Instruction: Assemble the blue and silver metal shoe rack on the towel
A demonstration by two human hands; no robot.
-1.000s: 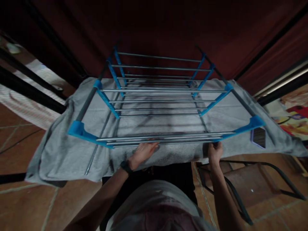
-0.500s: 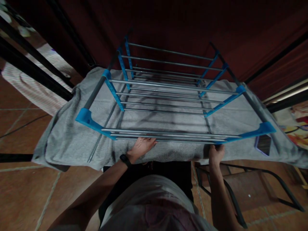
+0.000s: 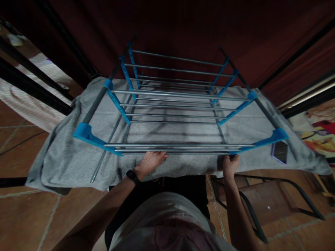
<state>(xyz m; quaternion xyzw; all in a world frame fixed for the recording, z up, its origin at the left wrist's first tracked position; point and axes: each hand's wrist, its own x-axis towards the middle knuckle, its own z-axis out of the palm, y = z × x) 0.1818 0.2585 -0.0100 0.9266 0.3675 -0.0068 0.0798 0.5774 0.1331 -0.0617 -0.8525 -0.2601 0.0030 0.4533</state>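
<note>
A shoe rack of grey metal tubes and blue plastic brackets [image 3: 119,103] lies across a grey blanket [image 3: 167,130]. Its near tier of rods [image 3: 180,145] runs left to right in front of me. My left hand [image 3: 153,161], below a dark wristband [image 3: 133,177], is closed at the lowest near rod, left of the middle, its fingertips partly hidden. Under the near right blue bracket [image 3: 258,143], my right hand [image 3: 230,165] is closed on the rack's corner, fingers mostly out of sight behind it.
A loose metal tube [image 3: 98,169] rests on the blanket at the left. Near the right edge lies a dark phone-like object [image 3: 280,152]. A chair [image 3: 269,202] stands below right. Behind the rack is a dark red surface [image 3: 178,28]. Striped cloth [image 3: 23,94] shows far left.
The rack, blanket and chair all appear shifted slightly left, as my view has turned a little. Both hands keep their places on the rack.
</note>
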